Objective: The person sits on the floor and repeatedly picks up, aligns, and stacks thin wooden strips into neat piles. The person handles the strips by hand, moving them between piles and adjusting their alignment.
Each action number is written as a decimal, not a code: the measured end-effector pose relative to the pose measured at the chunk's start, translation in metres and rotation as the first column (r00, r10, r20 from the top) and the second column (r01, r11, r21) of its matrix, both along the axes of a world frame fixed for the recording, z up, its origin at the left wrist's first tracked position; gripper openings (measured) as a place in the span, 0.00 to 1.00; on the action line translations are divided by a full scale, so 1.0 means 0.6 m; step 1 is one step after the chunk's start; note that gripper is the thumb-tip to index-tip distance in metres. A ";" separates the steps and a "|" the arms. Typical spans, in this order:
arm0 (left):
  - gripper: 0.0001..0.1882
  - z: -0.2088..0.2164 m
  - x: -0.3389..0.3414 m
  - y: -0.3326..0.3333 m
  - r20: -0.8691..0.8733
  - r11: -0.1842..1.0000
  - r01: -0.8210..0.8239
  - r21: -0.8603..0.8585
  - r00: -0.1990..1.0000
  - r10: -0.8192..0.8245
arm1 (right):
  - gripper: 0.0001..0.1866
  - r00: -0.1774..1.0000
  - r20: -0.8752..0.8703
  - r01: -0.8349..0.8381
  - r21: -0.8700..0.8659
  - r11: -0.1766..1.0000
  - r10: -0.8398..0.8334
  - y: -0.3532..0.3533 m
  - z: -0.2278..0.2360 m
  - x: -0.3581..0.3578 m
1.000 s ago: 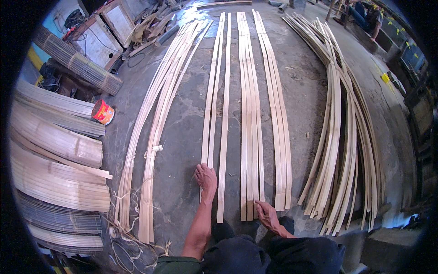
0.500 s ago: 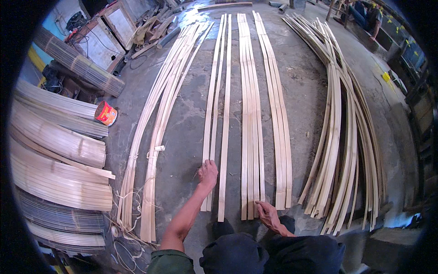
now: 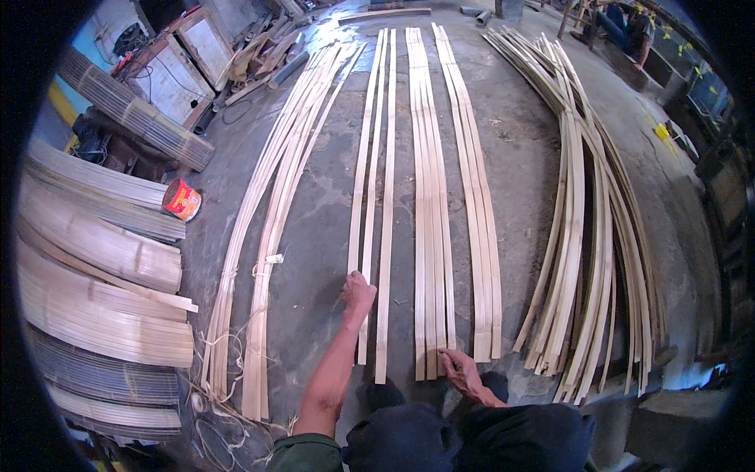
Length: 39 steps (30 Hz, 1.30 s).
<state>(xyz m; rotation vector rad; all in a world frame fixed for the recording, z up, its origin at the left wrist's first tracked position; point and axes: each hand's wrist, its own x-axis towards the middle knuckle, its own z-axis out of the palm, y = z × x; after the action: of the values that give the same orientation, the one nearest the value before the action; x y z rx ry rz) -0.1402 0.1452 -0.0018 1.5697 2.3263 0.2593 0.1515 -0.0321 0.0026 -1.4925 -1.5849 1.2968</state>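
Long, pale bamboo strips lie lengthwise on the floor in front of me in several rows. My left hand (image 3: pixel 359 291) is closed around the leftmost bamboo strip (image 3: pixel 362 189) of the loose centre-left row, partway up from its near end. That strip's lower part is hidden by my forearm. At the near end of the tight middle row (image 3: pixel 429 259), my right hand (image 3: pixel 464 374) pinches the edge of a bamboo strip between thumb and fingers. Another row (image 3: pixel 476 236) lies just right of it, apart from my right hand.
Tied bamboo bundles (image 3: pixel 271 212) lie left of centre; a big crossed pile (image 3: pixel 578 204) lies at right. Slatted bamboo mats (image 3: pixel 102 307) and a red-orange tub (image 3: pixel 182 200) line the left side. Loose cord (image 3: pixel 216 433) trails at lower left. Another person (image 3: pixel 629 35) sits at far right.
My left forearm has swung slightly to the right, and the left hand has shifted a little up along the row. My right hand has stayed almost in place.
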 end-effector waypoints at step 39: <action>0.16 -0.053 0.159 -0.058 0.515 0.938 -0.227 0.260 0.855 0.064 | 0.13 0.999 0.031 -0.016 0.013 1.000 0.016 -0.006 -0.016 -0.007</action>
<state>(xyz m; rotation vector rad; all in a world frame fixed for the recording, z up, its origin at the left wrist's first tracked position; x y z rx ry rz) -0.0451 0.1106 -0.0339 1.2447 2.0483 0.9953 0.1474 -0.0356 -0.0068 -1.5019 -1.6248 1.2754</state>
